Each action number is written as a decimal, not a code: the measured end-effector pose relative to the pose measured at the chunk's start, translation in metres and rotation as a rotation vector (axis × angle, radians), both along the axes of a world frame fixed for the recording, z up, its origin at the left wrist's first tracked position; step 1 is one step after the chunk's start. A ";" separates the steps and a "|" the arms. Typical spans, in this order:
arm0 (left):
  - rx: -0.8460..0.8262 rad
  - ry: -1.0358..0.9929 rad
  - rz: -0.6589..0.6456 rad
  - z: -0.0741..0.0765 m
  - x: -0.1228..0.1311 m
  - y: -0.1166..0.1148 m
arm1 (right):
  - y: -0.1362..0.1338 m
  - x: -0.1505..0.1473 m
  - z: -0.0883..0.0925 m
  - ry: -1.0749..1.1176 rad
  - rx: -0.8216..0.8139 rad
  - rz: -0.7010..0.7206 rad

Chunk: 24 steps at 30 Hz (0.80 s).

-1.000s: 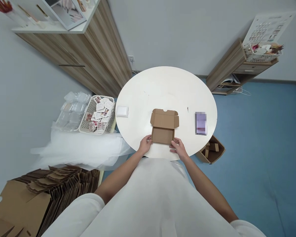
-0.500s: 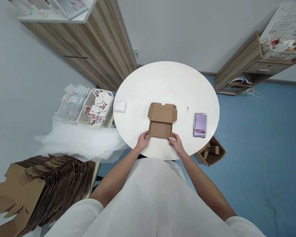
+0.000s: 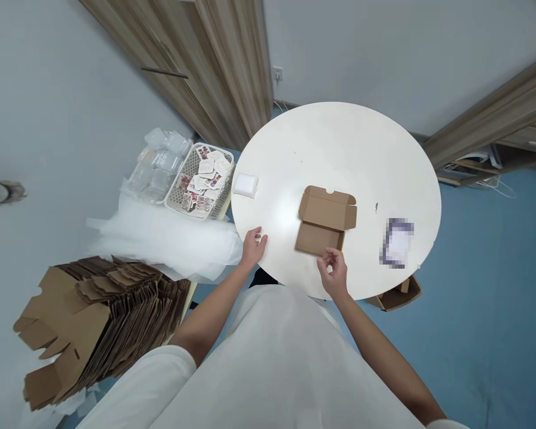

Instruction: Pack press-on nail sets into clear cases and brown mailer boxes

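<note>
A brown cardboard mailer box [image 3: 325, 211] lies on the white round table [image 3: 339, 131], its lid folded back and its tray without contents. My right hand [image 3: 333, 271] is at the tray's front right corner, fingers loosely curled and thumb apart, gripping nothing visible; whether it touches the box I cannot tell. Away from the box, my left hand [image 3: 254, 246] hovers near the table's left edge with fingers apart and holds nothing. Beyond it sits a small stack of white squares [image 3: 245, 185].
A white basket of printed cards [image 3: 190, 173] stands left of the table, beside clear plastic boxes [image 3: 154, 170]. White sheeting [image 3: 174, 241] and flattened cardboard boxes [image 3: 129, 316] lie nearer. A blurred purple-edged item [image 3: 397, 243] is at right, above a floor carton [image 3: 395, 298].
My left hand has let go of the box and moved left. My right hand has loosened at the front right corner. The view has shifted left, and the box sits slightly turned.
</note>
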<state>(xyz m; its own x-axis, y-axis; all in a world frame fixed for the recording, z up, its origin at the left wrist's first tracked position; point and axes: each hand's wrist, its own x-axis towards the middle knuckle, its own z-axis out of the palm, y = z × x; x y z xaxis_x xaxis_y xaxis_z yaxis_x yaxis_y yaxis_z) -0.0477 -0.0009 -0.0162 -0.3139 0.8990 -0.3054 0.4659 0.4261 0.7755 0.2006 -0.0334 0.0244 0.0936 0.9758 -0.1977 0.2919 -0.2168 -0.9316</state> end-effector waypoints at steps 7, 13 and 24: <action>0.011 0.050 0.063 -0.002 -0.088 0.080 | 0.075 -0.130 0.000 0.149 -0.307 0.094; 0.021 0.092 -0.087 -0.005 -0.110 0.135 | 0.142 -0.202 -0.020 0.212 -0.437 -0.040; 0.076 -0.034 -0.098 -0.015 -0.111 0.144 | 0.189 -0.238 -0.049 0.059 -0.350 -0.113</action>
<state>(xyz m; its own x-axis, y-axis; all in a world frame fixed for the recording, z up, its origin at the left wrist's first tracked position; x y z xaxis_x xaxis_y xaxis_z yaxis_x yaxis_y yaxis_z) -0.1586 0.1436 -0.0316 -0.2137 0.9459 -0.2443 0.4757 0.3191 0.8197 -0.0374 0.1555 -0.0249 0.1752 0.8323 -0.5259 0.1957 -0.5529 -0.8099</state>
